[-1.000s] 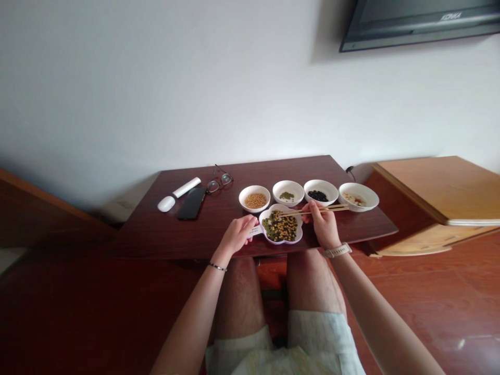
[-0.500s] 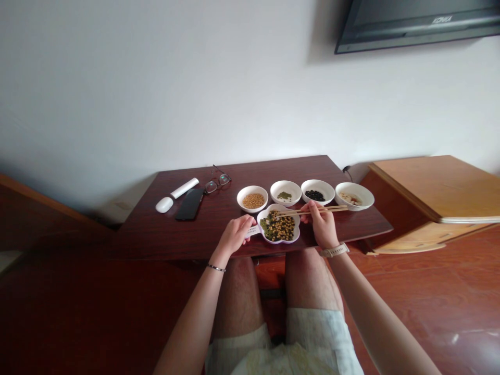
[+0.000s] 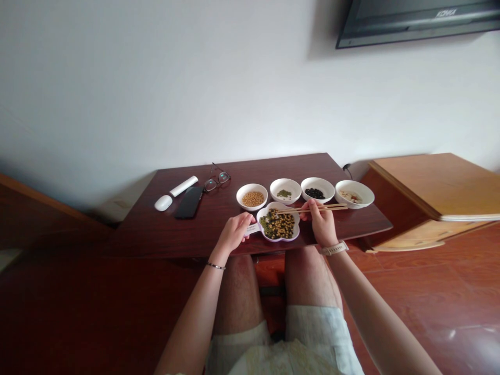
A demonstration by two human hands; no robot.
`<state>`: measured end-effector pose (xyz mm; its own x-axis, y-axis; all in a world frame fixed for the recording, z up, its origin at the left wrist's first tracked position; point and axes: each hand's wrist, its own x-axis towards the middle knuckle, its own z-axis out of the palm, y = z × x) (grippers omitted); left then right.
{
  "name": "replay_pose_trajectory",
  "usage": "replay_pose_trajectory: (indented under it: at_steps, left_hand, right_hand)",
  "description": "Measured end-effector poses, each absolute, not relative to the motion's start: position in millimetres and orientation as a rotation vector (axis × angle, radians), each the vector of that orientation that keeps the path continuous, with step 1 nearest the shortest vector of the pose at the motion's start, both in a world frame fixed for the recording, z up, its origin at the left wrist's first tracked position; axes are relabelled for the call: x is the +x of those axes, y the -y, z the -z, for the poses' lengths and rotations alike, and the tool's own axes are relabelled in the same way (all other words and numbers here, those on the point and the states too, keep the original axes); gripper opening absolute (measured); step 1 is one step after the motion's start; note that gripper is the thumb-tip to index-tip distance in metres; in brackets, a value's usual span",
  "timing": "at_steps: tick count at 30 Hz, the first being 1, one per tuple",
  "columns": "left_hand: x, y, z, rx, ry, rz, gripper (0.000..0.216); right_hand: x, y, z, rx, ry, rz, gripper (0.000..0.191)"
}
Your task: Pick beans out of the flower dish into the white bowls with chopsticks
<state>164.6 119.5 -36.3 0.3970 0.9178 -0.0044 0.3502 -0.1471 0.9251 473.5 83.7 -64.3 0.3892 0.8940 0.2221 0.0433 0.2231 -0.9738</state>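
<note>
My left hand is closed around the short handle of a white, flower-shaped dish with a lilac rim. Mixed yellow, green and black beans lie in it. Held in my right hand is a pair of wooden chopsticks, their tips over the far side of the dish. Behind the dish stand white bowls in a row: one with yellow soybeans, one with a few green beans, one with black beans, and one with pale and reddish pieces.
On the left of the dark wooden table lie a black phone, eyeglasses, a white mouse and a white cylindrical object. A wooden cabinet stands to the right. A television hangs on the wall.
The view has shifted very slightly, so the table sits a little higher. Both hands keep their grips, and the chopsticks stay at nearly the same place over the dish.
</note>
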Motion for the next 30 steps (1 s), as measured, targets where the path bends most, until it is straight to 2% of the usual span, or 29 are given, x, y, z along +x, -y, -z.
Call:
replay_pose_trajectory:
  at_steps: [11,20,30]
  left_hand:
    - [165.1,-118.6,36.2,1.714,-1.117,-0.756,0.060]
    - [163.2,-122.4,42.6,1.791,-1.125,-0.748,0.048]
    - [160.8,-120.5,42.0,1.811,-1.101,-0.745,0.047]
  right_hand:
    - [479.1,-83.1,66.6,-1.056,0.810,-0.858,0.049]
    - [479.2,-85.1,60.6,-0.960,0.695,-0.930,0.053]
    - [447.4,-115.2,10.2,-0.851,0.726,-0.973,0.051]
